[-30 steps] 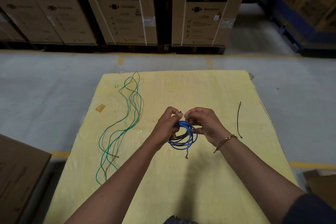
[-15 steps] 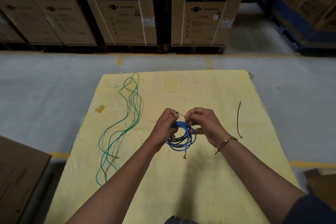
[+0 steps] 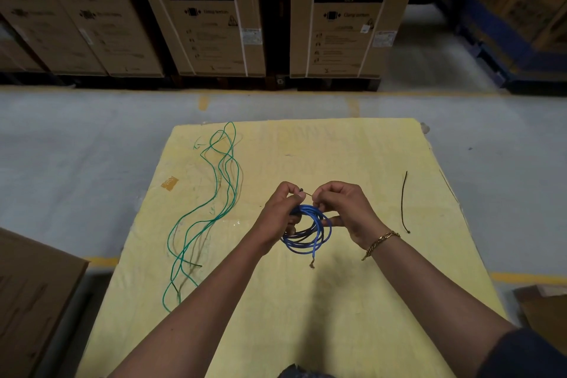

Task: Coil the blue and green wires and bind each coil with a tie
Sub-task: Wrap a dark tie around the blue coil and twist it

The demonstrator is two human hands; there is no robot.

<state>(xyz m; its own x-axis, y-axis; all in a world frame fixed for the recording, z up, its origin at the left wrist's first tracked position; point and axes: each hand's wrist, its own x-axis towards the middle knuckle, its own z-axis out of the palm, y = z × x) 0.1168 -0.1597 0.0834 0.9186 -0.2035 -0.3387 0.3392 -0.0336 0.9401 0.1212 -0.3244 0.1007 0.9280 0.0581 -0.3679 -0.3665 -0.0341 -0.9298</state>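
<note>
a: where is the coiled blue wire (image 3: pixel 310 236) sitting?
b: it's being held over the yellow padded table top (image 3: pixel 337 316). the left hand (image 3: pixel 280 209) is gripping its top, and the right hand (image 3: pixel 343 209) is pinching a thin dark tie (image 3: pixel 305 192) there.
a: and the loose green wire (image 3: pixel 221 193)?
b: it's lying uncoiled at the left, with a black cable tie (image 3: pixel 403 202) lying at the right.

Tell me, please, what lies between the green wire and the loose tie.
The left hand and right hand, holding the blue coil and its tie, in head view.
</note>
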